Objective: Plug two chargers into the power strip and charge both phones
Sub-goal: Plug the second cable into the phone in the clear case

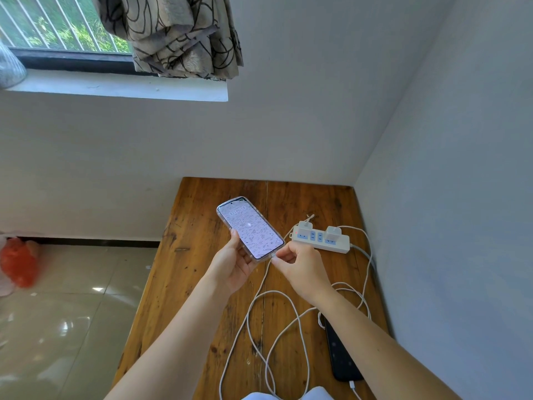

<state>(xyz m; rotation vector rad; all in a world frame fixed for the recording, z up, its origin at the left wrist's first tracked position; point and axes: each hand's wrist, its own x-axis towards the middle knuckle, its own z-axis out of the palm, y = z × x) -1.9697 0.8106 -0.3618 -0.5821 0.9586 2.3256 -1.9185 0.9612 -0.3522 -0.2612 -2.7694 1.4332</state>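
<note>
I have my left hand [235, 262] cupped under the lit phone [249, 228], thumb on its near long edge and fingers wrapped behind, so the port end tilts toward my other hand and the screen stays readable. The phone sits in a clear, glossy case with rounded corners; its display glows pale with a clock and a fine speckled wallpaper.

Just right of it, my right hand [300, 265] is pinched closed on the white cable plug [274, 257], fingertips pressed at the phone's bottom edge. I can't tell whether the plug is fully seated, though the lit screen suggests contact.

From that pinch the smooth, limp white cable [261, 298] drops and loops loosely across the worn, knotty wooden table [202, 284], giving me slack.

Beyond my right knuckles lies the white power strip [321, 241], with both boxy white chargers [304, 226] standing in its sockets. Below my right forearm, the second phone [341, 356], black and matte, lies flat with a cable at its near end.
</note>
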